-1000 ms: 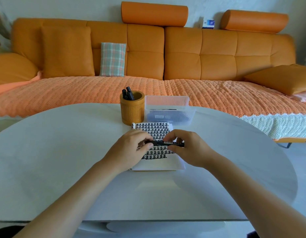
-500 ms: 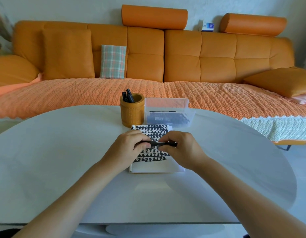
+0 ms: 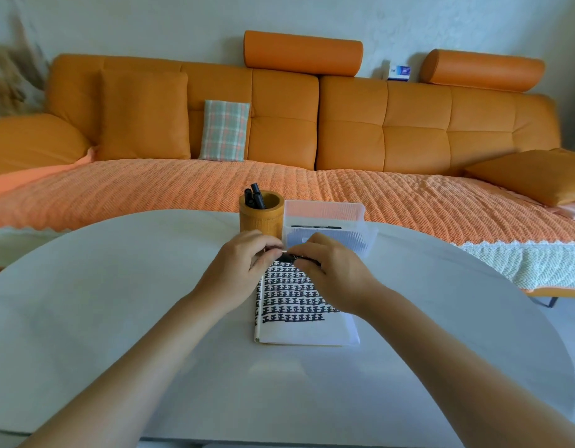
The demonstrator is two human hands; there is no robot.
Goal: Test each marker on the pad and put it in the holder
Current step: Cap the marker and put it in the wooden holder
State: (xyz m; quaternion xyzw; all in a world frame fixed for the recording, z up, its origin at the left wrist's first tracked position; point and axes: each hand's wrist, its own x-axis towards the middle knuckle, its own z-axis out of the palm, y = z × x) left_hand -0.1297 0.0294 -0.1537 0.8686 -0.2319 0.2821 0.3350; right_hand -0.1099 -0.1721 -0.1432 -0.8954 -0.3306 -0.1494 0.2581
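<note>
A black marker lies level between my two hands, over the far edge of the white pad. My left hand pinches its left end with curled fingers. My right hand grips the barrel from the right and hides most of it. The pad lies flat on the table, its upper part filled with rows of black marks. Just beyond my left hand stands the round wooden holder with three black markers sticking out.
A clear plastic box with more markers inside sits right of the holder. The pale oval table spreads wide on both sides. An orange sofa with cushions runs behind the table's far edge.
Both hands have carried the marker away from me, from the middle of the pad to its far edge near the holder. More of the marked pad now shows.
</note>
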